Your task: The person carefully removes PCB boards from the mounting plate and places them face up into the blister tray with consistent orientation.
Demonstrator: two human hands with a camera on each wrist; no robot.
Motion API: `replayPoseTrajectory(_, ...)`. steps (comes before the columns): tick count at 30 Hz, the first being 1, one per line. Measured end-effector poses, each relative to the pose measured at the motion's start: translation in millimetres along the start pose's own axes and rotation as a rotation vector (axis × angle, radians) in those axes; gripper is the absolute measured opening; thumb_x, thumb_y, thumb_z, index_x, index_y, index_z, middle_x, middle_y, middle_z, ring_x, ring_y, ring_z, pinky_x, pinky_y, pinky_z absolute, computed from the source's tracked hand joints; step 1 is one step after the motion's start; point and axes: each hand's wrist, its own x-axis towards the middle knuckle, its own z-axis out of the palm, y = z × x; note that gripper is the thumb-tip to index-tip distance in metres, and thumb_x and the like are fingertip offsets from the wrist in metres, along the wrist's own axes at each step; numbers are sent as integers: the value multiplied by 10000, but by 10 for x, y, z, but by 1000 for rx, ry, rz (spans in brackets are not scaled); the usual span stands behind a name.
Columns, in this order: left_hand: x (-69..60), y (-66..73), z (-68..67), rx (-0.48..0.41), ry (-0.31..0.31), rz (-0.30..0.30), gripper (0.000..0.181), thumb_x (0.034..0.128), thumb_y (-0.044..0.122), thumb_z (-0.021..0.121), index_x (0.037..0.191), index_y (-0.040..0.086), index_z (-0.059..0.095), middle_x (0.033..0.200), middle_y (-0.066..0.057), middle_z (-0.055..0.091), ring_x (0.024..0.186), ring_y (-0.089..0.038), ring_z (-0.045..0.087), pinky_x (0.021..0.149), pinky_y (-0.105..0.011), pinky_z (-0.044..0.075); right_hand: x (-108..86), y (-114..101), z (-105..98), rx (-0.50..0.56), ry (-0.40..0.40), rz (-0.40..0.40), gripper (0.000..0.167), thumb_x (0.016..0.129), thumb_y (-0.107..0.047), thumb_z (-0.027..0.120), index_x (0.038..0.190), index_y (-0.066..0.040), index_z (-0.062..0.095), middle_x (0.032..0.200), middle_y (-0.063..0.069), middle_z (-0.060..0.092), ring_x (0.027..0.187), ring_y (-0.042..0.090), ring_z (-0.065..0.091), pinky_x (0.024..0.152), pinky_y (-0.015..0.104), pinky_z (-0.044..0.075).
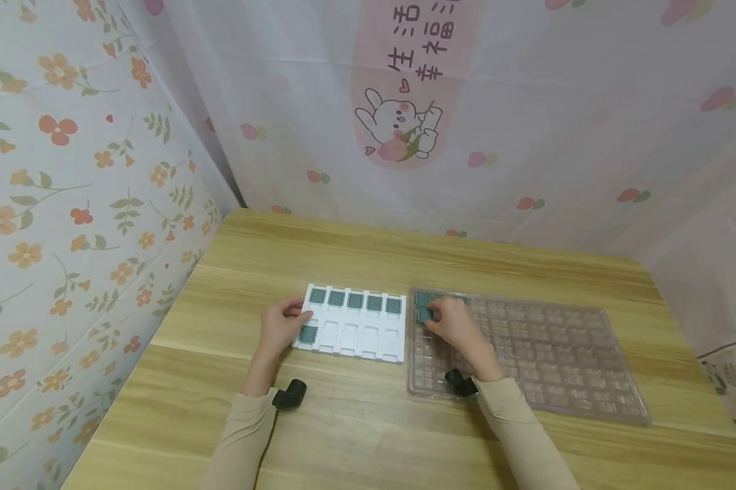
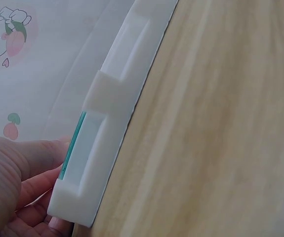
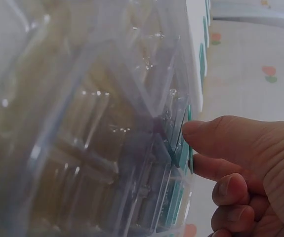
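Pinching green chip (image 3: 191,148) in right grip (image 1: 456,323), at 10 o'clock corner of clear tray (image 1: 545,347); holding white tray (image 1: 357,318), long axis 9-to-3, at 9 o'clock from chip, in left grip (image 1: 280,325).

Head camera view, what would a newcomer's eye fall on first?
Probably the sideways cartoon rabbit on the pale cloth behind the table. Then the white tray with six green squares, its left edge gripped by the left hand. Right of it, the right hand pinches a green piece at the far left corner of the big clear tray.
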Motion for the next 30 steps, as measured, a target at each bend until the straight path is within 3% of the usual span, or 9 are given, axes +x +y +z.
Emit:
replayPoseTrajectory(9,2,-6,3,-4,-1,-1,306,794,27,720,1084,-54,658,940,-195,660,824,-264,604,644,-153,453,37,-14,-5,6,-33,12,295,796,-68,717,1042,86,661,596,-4,459,517,104,387,475,230,333)
replayPoseTrajectory(22,-4,-7,3,-17,1,12,297,788,17,722,1068,-58,663,929,-198,661,812,-264,603,638,-148,453,26,-36,5,14,-31,23,287,796,-76,727,1039,65,670,617,3,503,523,108,413,471,232,356)
replayPoseTrajectory(30,-4,-4,3,-25,1,-5,305,789,16,721,1080,-53,661,934,-193,657,820,-263,600,640,-143,450,-14,-83,33,65,-6,-20,284,804,-81,721,1043,64,668,512,-33,380,431,75,315,406,188,295)
